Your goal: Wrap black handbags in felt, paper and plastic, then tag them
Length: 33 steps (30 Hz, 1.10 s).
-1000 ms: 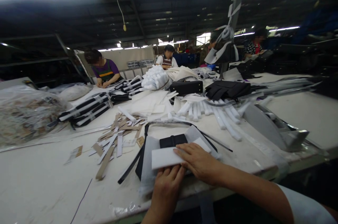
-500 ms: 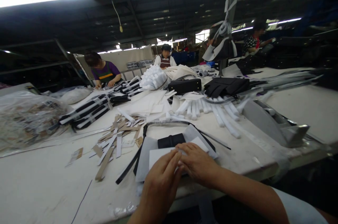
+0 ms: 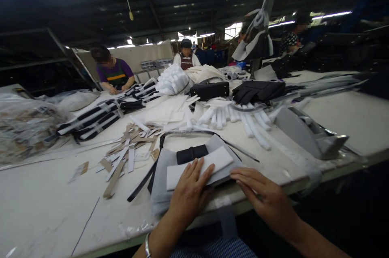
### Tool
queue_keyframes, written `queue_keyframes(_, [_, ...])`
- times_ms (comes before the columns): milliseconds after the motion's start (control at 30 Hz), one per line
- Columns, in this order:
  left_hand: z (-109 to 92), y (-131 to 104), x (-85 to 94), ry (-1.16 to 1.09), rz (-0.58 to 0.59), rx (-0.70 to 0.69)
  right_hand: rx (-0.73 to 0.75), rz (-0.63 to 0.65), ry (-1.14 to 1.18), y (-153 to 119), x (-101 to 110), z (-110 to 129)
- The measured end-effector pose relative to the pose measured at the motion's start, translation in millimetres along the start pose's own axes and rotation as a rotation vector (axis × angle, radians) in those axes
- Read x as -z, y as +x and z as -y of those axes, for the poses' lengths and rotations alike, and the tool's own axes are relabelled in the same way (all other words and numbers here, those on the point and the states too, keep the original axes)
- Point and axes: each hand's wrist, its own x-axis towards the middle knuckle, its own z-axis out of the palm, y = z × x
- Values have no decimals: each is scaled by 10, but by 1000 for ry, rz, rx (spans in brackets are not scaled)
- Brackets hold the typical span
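A black handbag (image 3: 152,181) lies at the table's front edge, its handle loop toward the back. Grey-white sheet (image 3: 159,197) covers most of it. On top rests a folded white padding piece (image 3: 219,160), just in front of a small black flap with a strap (image 3: 192,153). My left hand (image 3: 191,189) lies on the padding, fingers spread and pressing flat. To its right, my right hand (image 3: 267,199) has its fingers stretched out, tips at the right edge of the sheet; whether they touch it I cannot tell.
Brown and white strips (image 3: 121,160) lie scattered left of the bag. White foam tubes (image 3: 247,122) and another black bag (image 3: 209,89) are piled behind. A grey tape dispenser (image 3: 304,132) stands to the right. Co-workers sit across the table, one in a purple top (image 3: 115,73).
My hands were together over the padding; now they are apart. The right hand has moved right to the sheet's edge, and the left has flattened on the padding. The view has shifted slightly.
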Motion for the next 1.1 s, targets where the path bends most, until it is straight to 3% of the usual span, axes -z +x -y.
queue_keyframes(133, [-11, 33, -1, 33, -6, -3, -402, 94, 103, -338, -23, -62])
queue_keyframes(233, [-13, 33, -5, 40, -11, -15, -779, 150, 436, -365, -136, -101])
queue_keyframes(400, [-12, 25, -11, 26, -13, -7, -1039, 155, 928, -202, -115, -8])
queue_keyframes(533, [-9, 27, -3, 9, -10, -7, -1051, 216, 1163, -117, -28, 99])
queue_keyframes(667, [3, 16, 15, 4, -10, -2, -1058, 78, 1325, -99, -144, 125])
queue_keyframes(800, [20, 12, 26, 10, -33, 41, -953, -4, 1283, -42, -252, 245])
queue_keyframes(967, [46, 36, 4, 47, -100, 91, -872, -9, 1236, 67, -258, 419])
queue_keyframes(1100, [113, 41, 2, 75, -147, 103, -844, 26, 1185, 126, -251, 403])
